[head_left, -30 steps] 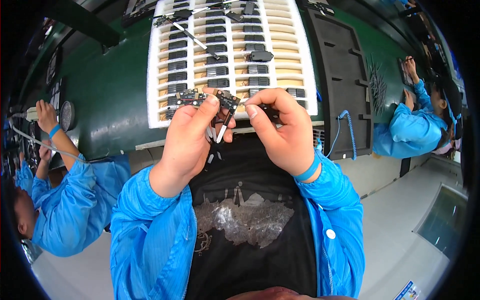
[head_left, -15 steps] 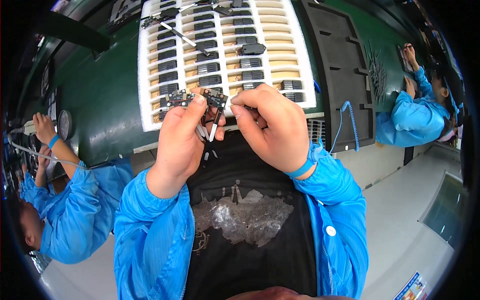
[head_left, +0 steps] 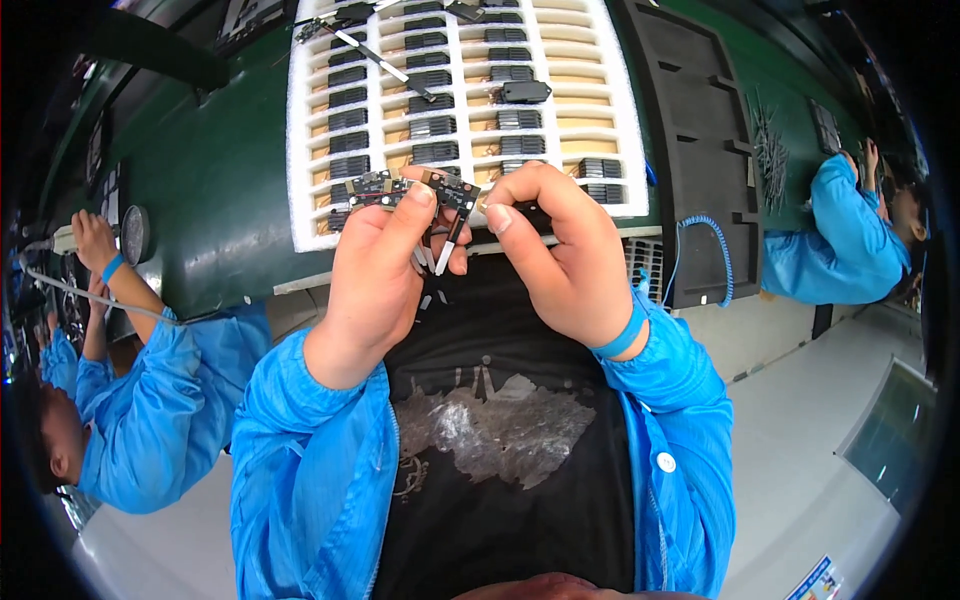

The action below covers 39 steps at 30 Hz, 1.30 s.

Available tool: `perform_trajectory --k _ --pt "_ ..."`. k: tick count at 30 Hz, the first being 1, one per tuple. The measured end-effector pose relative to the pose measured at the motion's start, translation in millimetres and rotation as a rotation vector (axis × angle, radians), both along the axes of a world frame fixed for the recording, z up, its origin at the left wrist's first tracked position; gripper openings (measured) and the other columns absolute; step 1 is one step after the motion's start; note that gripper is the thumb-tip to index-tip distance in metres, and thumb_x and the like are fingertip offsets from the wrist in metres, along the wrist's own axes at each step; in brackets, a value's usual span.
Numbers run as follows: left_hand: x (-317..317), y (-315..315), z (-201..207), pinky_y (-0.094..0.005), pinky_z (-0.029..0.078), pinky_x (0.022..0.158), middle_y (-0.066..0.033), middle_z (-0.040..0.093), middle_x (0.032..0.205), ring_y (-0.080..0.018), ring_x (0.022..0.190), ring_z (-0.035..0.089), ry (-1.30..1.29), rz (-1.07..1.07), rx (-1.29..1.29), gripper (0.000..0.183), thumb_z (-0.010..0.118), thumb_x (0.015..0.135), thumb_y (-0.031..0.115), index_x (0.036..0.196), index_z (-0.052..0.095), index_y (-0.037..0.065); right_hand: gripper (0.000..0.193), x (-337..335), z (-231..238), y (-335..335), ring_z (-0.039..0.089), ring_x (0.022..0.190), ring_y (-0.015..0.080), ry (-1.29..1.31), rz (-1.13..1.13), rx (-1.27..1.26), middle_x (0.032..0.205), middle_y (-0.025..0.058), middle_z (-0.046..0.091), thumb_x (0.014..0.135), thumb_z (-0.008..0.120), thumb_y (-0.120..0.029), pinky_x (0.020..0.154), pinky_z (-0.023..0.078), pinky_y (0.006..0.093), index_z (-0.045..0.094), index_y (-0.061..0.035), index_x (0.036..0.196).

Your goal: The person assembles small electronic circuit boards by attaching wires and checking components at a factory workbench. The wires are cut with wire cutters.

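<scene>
My left hand is closed on several small black circuit boards, its thumb pressing on top of them. Narrow flex strips with white ends hang down below the boards. My right hand is at the boards' right edge, thumb and index finger pinched together; whatever is between the fingertips is too small to make out. Just beyond both hands lies a white foam tray with rows of slots, many filled with stacked black parts.
A loose strip assembly and a black block lie across the tray. To its right stands a black slotted tray with a coiled blue cord. Co-workers in blue sit at left and right along the green table.
My hands and the boards have shifted slightly to the right in the picture, as has the tray. The right hand stays pinched beside the boards. The co-worker at right has drawn their arms in.
</scene>
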<state>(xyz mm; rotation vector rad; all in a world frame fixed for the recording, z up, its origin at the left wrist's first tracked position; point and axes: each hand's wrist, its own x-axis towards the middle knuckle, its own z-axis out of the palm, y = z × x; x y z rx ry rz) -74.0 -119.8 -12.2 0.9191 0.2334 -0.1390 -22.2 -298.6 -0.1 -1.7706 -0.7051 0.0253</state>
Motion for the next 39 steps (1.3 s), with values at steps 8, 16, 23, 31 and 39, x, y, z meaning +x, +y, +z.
perform_trajectory --k 8,16,23,31,39 --pt "-1.3 -7.7 1.2 -0.0290 0.051 0.063 -0.0081 0.066 0.090 -0.0151 0.077 0.062 -0.029 0.072 0.100 0.026 0.053 0.105 0.027 0.116 0.058 0.003 0.005 -6.9 -6.0 4.3 0.063 0.085 0.0108 0.469 0.063 0.242 0.088 0.0058 0.066 0.099 0.058 -0.005 0.075 0.050 0.0254 0.059 0.0007 0.098" --pt "-2.9 -3.5 -3.3 -0.0293 0.053 0.065 -0.0086 0.068 0.093 -0.0142 0.079 0.063 -0.110 0.048 0.097 0.018 0.059 0.102 0.015 0.114 0.059 0.001 0.004 -6.3 3.1 2.2 0.062 0.085 0.0094 0.595 0.139 0.234 0.088 0.0039 0.064 0.099 0.056 -0.004 0.075 0.050 0.0241 0.058 -0.0004 0.097" --pt "-2.8 -2.5 -5.0 -0.0288 0.052 0.065 -0.0092 0.068 0.093 -0.0144 0.076 0.063 -0.141 0.047 0.120 0.018 0.060 0.101 0.016 0.111 0.059 0.001 0.005 -3.0 6.5 2.6 0.062 0.085 0.0099 0.624 0.169 0.259 0.086 0.0036 0.064 0.099 0.055 -0.003 0.078 0.049 0.0244 0.058 0.0000 0.096" --pt "-2.4 -10.6 -5.2 -0.0286 0.051 0.065 -0.0098 0.069 0.092 -0.0147 0.074 0.062 -0.186 0.100 0.126 0.017 0.059 0.101 0.016 0.109 0.058 0.001 0.005 -3.7 4.8 3.0 0.061 0.084 0.0109 0.714 0.195 0.347 0.086 0.0045 0.063 0.099 0.055 -0.002 0.079 0.050 0.0258 0.058 0.0005 0.095" --pt "-2.1 -14.1 -7.4 -0.0296 0.051 0.065 -0.0103 0.068 0.092 -0.0156 0.073 0.062 -0.202 0.143 0.092 0.018 0.059 0.102 0.015 0.111 0.058 -0.001 0.005 -3.1 4.0 6.7 0.062 0.081 0.0110 0.664 0.171 0.334 0.084 0.0044 0.062 0.099 0.055 -0.001 0.076 0.051 0.0265 0.057 0.0005 0.095"
